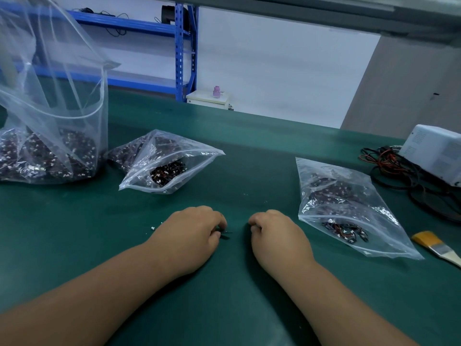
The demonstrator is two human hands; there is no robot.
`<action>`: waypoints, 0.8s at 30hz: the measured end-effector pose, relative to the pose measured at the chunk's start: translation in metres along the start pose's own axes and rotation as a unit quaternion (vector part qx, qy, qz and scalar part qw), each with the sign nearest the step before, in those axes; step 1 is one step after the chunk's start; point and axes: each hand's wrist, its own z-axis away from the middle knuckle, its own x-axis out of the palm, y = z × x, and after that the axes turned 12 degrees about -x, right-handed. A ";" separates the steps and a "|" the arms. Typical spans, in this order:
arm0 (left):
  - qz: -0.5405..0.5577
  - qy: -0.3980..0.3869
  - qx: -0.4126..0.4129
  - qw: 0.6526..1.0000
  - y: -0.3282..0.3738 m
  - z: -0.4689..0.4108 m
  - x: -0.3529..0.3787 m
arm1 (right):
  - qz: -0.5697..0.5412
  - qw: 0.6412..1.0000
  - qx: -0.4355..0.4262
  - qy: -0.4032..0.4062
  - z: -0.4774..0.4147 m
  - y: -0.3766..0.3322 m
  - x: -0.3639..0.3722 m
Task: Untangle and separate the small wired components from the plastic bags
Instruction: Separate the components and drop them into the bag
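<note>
We had a single view, from a wide-angle camera worn on the head, which looked forward and down across the green table (237, 158) from close above. The left hand (189, 233) and right hand (279, 236) sat nearest, low in the middle with the forearms running off the bottom edge, while the blue shelving (179, 51) and the wall (274, 58) stood far behind.

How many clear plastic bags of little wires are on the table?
3: a tall open clear plastic bag at far left, a smaller bag beside it, and a flat bag at right. The tall one may hide more bags inside.
</note>
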 end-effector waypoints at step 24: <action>0.037 0.019 0.044 0.998 -0.001 0.001 -0.001 | -0.391 0.900 0.040 0.190 0.003 0.004 -0.003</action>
